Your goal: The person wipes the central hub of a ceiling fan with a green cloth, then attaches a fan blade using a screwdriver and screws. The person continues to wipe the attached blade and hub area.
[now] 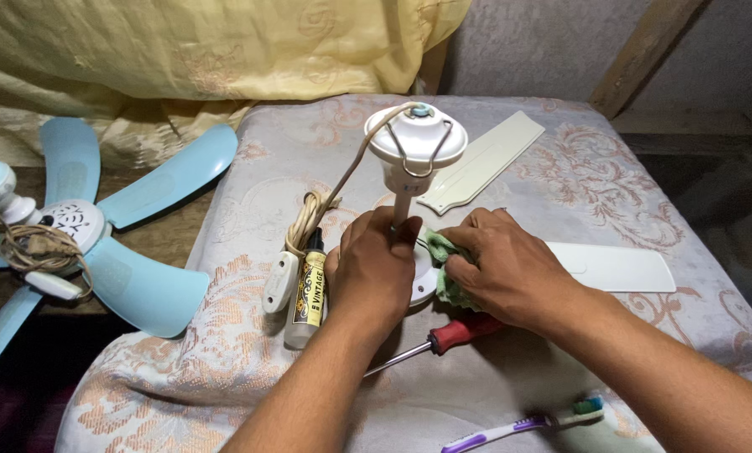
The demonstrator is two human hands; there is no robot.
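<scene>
White fan motor (415,138) stands gripped at its stem by left hand (372,273), right hand (502,268) fingers pinching green cloth (444,252), wiping its base; judged next: steady pressure.

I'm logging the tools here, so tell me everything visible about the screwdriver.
The screwdriver has a red handle and a thin bare metal shaft. It lies flat on the patterned cloth, shaft pointing toward the lower left, below the left hand and right hand. The right wrist covers the handle's end. Neither hand holds it.

The single head camera is looking steeply down and forward, close over a cloth-covered bench (250,369) before the person.
</scene>
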